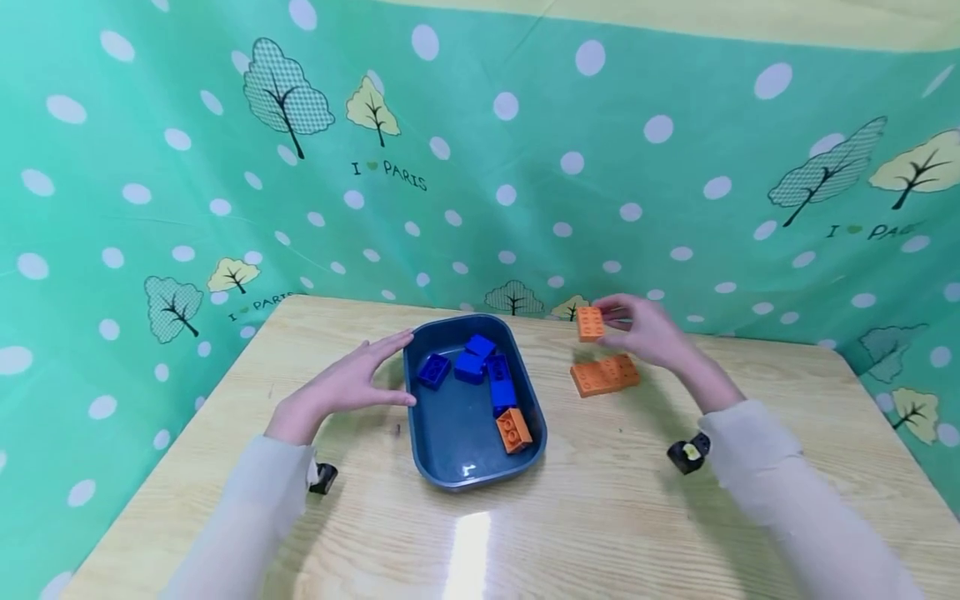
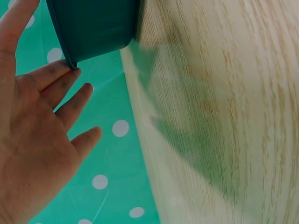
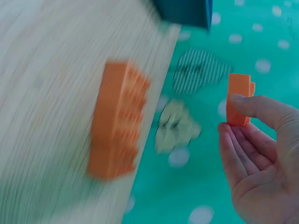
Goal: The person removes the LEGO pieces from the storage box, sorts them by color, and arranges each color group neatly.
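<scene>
Right hand (image 1: 647, 333) pinched a small orange brick (image 1: 590, 324) between thumb and fingers, held up off the table (image 1: 592, 508) near its back edge, studs showing. Just below it, a longer orange piece (image 1: 603, 376) lay on the table, right of the tub; blurred in the right wrist view, couldn't tell if one brick or two joined. Left hand (image 1: 347, 379) was open, fingers extended, thumb apart, fingertips touching the left rim of the dark blue tub (image 1: 450, 446). Tub sat upright on the table, between both hands, with several blue bricks (image 1: 469, 367) toward its back and right side, plus a tilted orange block (image 1: 514, 430) near the front right. Green dotted cloth (image 1: 525, 196) hung behind.
</scene>
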A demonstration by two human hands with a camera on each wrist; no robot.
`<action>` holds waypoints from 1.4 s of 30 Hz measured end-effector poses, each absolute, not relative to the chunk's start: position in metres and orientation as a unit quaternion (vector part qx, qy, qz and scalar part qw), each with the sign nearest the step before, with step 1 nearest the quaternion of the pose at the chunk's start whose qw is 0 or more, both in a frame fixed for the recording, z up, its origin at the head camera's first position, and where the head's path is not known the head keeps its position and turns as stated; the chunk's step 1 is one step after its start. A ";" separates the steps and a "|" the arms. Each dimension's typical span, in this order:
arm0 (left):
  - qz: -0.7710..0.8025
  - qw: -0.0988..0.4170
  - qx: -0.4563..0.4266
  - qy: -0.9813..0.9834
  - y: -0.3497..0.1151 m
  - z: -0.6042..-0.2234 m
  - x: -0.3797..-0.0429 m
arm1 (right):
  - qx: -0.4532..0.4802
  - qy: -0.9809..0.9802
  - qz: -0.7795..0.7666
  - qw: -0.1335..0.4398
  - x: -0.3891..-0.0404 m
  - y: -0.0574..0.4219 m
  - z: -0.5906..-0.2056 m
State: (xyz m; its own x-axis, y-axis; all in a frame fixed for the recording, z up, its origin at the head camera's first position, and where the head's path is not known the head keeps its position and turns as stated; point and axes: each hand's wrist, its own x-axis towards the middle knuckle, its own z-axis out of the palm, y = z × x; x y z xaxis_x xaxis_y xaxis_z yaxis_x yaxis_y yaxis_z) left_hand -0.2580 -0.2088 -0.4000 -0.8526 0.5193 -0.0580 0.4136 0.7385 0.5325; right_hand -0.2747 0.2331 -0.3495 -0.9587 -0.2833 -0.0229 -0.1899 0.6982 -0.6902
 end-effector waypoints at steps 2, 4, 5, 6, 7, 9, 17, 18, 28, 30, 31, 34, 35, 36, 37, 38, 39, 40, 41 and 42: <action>0.260 0.104 0.249 0.927 -0.209 -0.399 -0.258 | -0.120 0.925 -0.355 0.064 -0.276 0.249 -0.351; 0.260 0.106 0.247 0.927 -0.209 -0.398 -0.258 | -0.108 0.931 -0.341 0.067 -0.275 0.263 -0.351; 0.260 0.107 0.248 0.927 -0.209 -0.398 -0.258 | -0.102 0.934 -0.335 0.068 -0.275 0.269 -0.352; 0.260 0.107 0.248 0.927 -0.209 -0.398 -0.258 | -0.097 0.936 -0.330 0.069 -0.275 0.275 -0.353; 0.259 0.107 0.249 0.927 -0.209 -0.398 -0.258 | -0.093 0.939 -0.324 0.070 -0.274 0.280 -0.355; 0.259 0.108 0.250 0.927 -0.208 -0.398 -0.259 | -0.086 0.943 -0.313 0.077 -0.274 0.290 -0.359; 0.263 0.106 0.249 0.926 -0.209 -0.399 -0.259 | -0.085 0.950 -0.279 0.110 -0.274 0.318 -0.382; 0.264 0.106 0.249 0.926 -0.209 -0.399 -0.259 | -0.089 0.950 -0.277 0.113 -0.274 0.319 -0.385; 0.262 0.111 0.246 0.927 -0.208 -0.397 -0.258 | -0.119 0.950 -0.264 0.117 -0.271 0.319 -0.399; 0.266 0.110 0.247 0.925 -0.207 -0.395 -0.259 | -0.125 0.951 -0.260 0.111 -0.270 0.319 -0.398; 0.268 0.109 0.248 0.925 -0.206 -0.394 -0.259 | -0.131 0.951 -0.259 0.107 -0.270 0.319 -0.398; 0.272 0.109 0.248 0.923 -0.206 -0.394 -0.259 | -0.150 0.953 -0.245 0.098 -0.268 0.319 -0.400; 0.273 0.112 0.246 0.923 -0.206 -0.394 -0.259 | -0.157 0.954 -0.238 0.096 -0.268 0.318 -0.401; 0.271 0.114 0.245 0.924 -0.206 -0.394 -0.258 | -0.161 0.954 -0.235 0.096 -0.267 0.318 -0.402; 0.270 0.116 0.244 0.924 -0.207 -0.395 -0.257 | -0.166 0.954 -0.232 0.095 -0.266 0.317 -0.404; 0.270 0.117 0.243 0.924 -0.208 -0.396 -0.256 | -0.166 0.954 -0.229 0.096 -0.265 0.316 -0.405; 0.269 0.117 0.242 0.925 -0.208 -0.396 -0.255 | -0.165 0.954 -0.230 0.096 -0.264 0.315 -0.406; 0.270 0.115 0.243 0.925 -0.209 -0.396 -0.254 | -0.162 0.955 -0.230 0.093 -0.262 0.314 -0.407; 0.272 0.112 0.243 0.924 -0.209 -0.396 -0.253 | -0.158 0.956 -0.230 0.091 -0.261 0.314 -0.408; 0.272 0.109 0.245 0.924 -0.209 -0.396 -0.252 | -0.155 0.957 -0.231 0.089 -0.259 0.313 -0.409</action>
State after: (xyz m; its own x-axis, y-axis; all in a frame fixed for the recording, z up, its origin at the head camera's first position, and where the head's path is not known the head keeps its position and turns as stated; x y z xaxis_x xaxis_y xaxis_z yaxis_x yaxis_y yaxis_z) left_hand -0.2518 -0.2088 -0.3961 -0.8559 0.5127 -0.0685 0.3941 0.7321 0.5556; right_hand -0.2588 0.3129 -0.4087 -0.9364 -0.3367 -0.0990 -0.2546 0.8458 -0.4689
